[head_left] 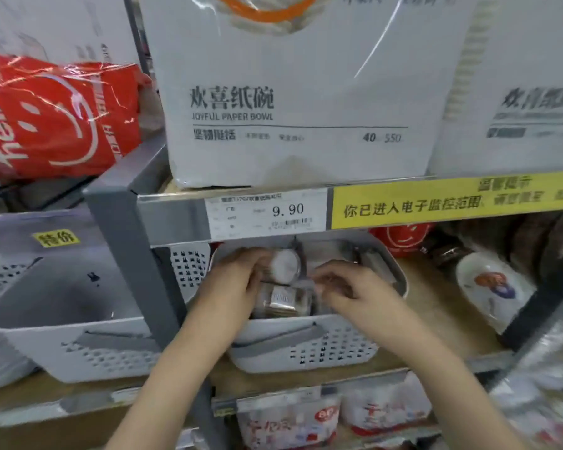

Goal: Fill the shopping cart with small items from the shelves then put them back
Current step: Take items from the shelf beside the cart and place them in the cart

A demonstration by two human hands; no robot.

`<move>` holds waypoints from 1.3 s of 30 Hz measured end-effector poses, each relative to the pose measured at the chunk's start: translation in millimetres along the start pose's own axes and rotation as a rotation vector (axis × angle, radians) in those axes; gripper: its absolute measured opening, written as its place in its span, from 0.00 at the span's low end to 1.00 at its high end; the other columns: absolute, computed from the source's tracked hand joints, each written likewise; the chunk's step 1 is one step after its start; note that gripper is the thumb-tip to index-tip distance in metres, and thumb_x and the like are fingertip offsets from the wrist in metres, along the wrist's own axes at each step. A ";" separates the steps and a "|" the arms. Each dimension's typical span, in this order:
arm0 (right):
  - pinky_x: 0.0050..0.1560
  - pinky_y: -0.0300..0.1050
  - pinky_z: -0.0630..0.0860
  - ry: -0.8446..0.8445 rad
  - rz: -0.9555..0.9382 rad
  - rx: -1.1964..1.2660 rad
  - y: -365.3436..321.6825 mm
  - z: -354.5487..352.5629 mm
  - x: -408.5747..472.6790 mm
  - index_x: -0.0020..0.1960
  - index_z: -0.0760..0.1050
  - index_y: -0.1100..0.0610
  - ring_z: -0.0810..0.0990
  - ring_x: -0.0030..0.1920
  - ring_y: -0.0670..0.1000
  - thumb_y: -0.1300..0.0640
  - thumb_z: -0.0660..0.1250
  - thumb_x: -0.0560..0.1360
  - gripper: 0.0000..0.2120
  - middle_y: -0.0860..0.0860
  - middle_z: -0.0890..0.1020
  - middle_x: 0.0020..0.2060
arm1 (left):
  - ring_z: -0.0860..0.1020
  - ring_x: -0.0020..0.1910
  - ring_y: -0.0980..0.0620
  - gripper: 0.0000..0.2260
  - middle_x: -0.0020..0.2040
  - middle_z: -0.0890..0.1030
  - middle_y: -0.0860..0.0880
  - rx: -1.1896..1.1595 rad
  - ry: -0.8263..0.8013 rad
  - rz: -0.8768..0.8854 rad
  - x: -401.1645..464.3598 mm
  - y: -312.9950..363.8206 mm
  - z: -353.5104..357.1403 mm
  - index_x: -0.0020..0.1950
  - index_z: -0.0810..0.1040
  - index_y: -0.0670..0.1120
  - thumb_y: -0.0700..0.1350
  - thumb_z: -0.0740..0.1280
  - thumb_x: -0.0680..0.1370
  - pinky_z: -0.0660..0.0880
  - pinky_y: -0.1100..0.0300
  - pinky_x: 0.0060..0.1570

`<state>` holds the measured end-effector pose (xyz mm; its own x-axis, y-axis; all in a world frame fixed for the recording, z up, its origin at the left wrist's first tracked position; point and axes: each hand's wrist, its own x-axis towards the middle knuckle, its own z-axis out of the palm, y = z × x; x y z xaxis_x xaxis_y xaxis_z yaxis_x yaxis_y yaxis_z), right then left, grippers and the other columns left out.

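Two hands of yours reach into the basket (306,349) under the shelf edge (176,216): left hand (231,287) grips a round tub (285,266), right hand (342,287) pinches a packet (303,282).

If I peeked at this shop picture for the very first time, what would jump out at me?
Probably the big white paper bowl pack on the upper shelf, and the bright red bag to its left. Then the two hands in the white basket below the 9.90 price tag: the left hand holds a round tub of cotton swabs, and the right hand pinches a small clear packet.
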<state>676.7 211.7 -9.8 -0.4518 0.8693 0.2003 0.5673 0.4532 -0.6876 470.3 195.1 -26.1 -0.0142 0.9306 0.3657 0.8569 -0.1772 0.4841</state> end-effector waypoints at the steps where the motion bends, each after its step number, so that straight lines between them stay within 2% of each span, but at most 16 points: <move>1: 0.48 0.33 0.72 -0.042 -0.010 -0.022 4.1 1.8 7.9 0.56 0.78 0.51 0.78 0.48 0.42 0.56 0.65 0.77 0.08 0.44 0.81 0.49 | 0.76 0.57 0.47 0.14 0.61 0.78 0.47 0.026 -0.009 -0.043 5.1 -1.3 3.4 0.64 0.75 0.50 0.41 0.60 0.79 0.74 0.52 0.55; 4: 0.52 0.41 0.74 -0.167 0.018 -0.106 12.7 5.9 26.8 0.58 0.76 0.50 0.78 0.51 0.45 0.50 0.65 0.77 0.11 0.45 0.81 0.51 | 0.76 0.58 0.47 0.15 0.61 0.77 0.47 0.054 -0.029 -0.105 14.3 -7.7 9.6 0.64 0.75 0.50 0.39 0.62 0.78 0.74 0.51 0.56; 6: 0.54 0.42 0.75 -0.254 0.035 -0.171 15.2 8.5 37.4 0.58 0.76 0.50 0.78 0.53 0.47 0.47 0.66 0.76 0.13 0.46 0.81 0.53 | 0.77 0.58 0.47 0.15 0.62 0.77 0.47 0.069 -0.032 -0.139 18.4 -12.0 11.1 0.63 0.75 0.49 0.38 0.62 0.78 0.74 0.50 0.57; 9: 0.55 0.47 0.76 -0.331 0.037 -0.207 16.9 13.4 49.2 0.54 0.77 0.52 0.79 0.51 0.50 0.44 0.68 0.74 0.14 0.49 0.81 0.51 | 0.77 0.58 0.47 0.14 0.60 0.78 0.46 0.106 -0.024 -0.188 21.3 -15.1 13.5 0.63 0.75 0.48 0.38 0.61 0.78 0.74 0.49 0.56; 16: 0.53 0.45 0.75 -0.406 0.030 -0.303 14.2 18.4 59.1 0.58 0.75 0.53 0.78 0.51 0.51 0.47 0.74 0.68 0.21 0.50 0.79 0.52 | 0.77 0.58 0.47 0.16 0.61 0.79 0.48 0.170 0.006 -0.215 20.1 -13.1 14.6 0.65 0.75 0.50 0.39 0.60 0.78 0.74 0.49 0.56; 20: 0.51 0.41 0.74 -0.376 0.005 -0.268 15.2 14.3 58.2 0.59 0.77 0.53 0.78 0.52 0.50 0.50 0.75 0.68 0.21 0.49 0.80 0.53 | 0.77 0.57 0.49 0.15 0.60 0.79 0.49 0.174 0.012 -0.230 19.1 -13.2 14.2 0.64 0.75 0.50 0.40 0.60 0.79 0.74 0.49 0.56; 24: 0.42 0.35 0.74 -0.352 0.012 -0.154 18.9 -0.8 51.6 0.54 0.81 0.52 0.78 0.44 0.43 0.52 0.77 0.66 0.17 0.45 0.82 0.47 | 0.78 0.57 0.49 0.14 0.59 0.79 0.50 0.193 0.013 -0.236 19.4 -10.7 13.0 0.63 0.75 0.50 0.40 0.59 0.80 0.74 0.52 0.56; 27: 0.49 0.37 0.76 -0.329 0.023 -0.067 25.5 -23.1 44.8 0.49 0.78 0.47 0.79 0.46 0.41 0.53 0.77 0.65 0.14 0.42 0.82 0.45 | 0.77 0.57 0.49 0.14 0.60 0.79 0.50 0.198 0.012 -0.235 19.4 -9.7 12.9 0.62 0.76 0.50 0.40 0.58 0.80 0.73 0.52 0.57; 29: 0.49 0.34 0.73 -0.285 0.046 0.012 32.7 -39.4 39.9 0.48 0.76 0.45 0.78 0.47 0.38 0.54 0.77 0.66 0.14 0.39 0.81 0.45 | 0.76 0.59 0.48 0.15 0.63 0.78 0.50 0.220 0.010 -0.227 19.5 -9.0 12.6 0.64 0.75 0.50 0.39 0.59 0.79 0.73 0.53 0.57; 33: 0.50 0.37 0.76 -0.077 0.113 0.300 49.9 -55.3 31.2 0.53 0.79 0.49 0.81 0.49 0.44 0.55 0.76 0.67 0.16 0.44 0.83 0.48 | 0.69 0.67 0.48 0.22 0.69 0.71 0.48 0.288 -0.094 -0.182 23.2 -7.1 10.6 0.69 0.70 0.51 0.40 0.66 0.76 0.70 0.55 0.60; 35: 0.50 0.36 0.79 -0.057 0.151 0.523 53.9 -53.5 27.6 0.55 0.80 0.53 0.83 0.50 0.46 0.56 0.74 0.68 0.16 0.47 0.84 0.48 | 0.67 0.69 0.47 0.25 0.70 0.69 0.47 0.316 -0.160 -0.198 28.1 -6.7 10.9 0.71 0.68 0.51 0.44 0.68 0.74 0.69 0.54 0.61; 37: 0.49 0.36 0.80 -0.052 0.172 0.677 55.2 -50.7 26.6 0.51 0.80 0.53 0.84 0.49 0.47 0.58 0.72 0.70 0.10 0.49 0.86 0.45 | 0.65 0.70 0.45 0.29 0.70 0.68 0.46 0.329 -0.232 -0.227 34.1 -3.6 13.2 0.73 0.64 0.51 0.48 0.70 0.74 0.66 0.55 0.64; 39: 0.47 0.33 0.79 -0.045 0.182 0.725 55.9 -49.4 27.6 0.49 0.80 0.54 0.84 0.48 0.48 0.60 0.71 0.72 0.06 0.51 0.86 0.45 | 0.65 0.70 0.46 0.33 0.72 0.66 0.45 0.285 -0.308 -0.247 39.4 1.9 17.0 0.75 0.59 0.52 0.49 0.70 0.74 0.62 0.61 0.63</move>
<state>729.9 270.8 -8.2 -0.4308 0.9022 0.0213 0.0468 0.0459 -0.9979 480.1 236.8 -24.2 -0.1183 0.9930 -0.0055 0.9547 0.1153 0.2742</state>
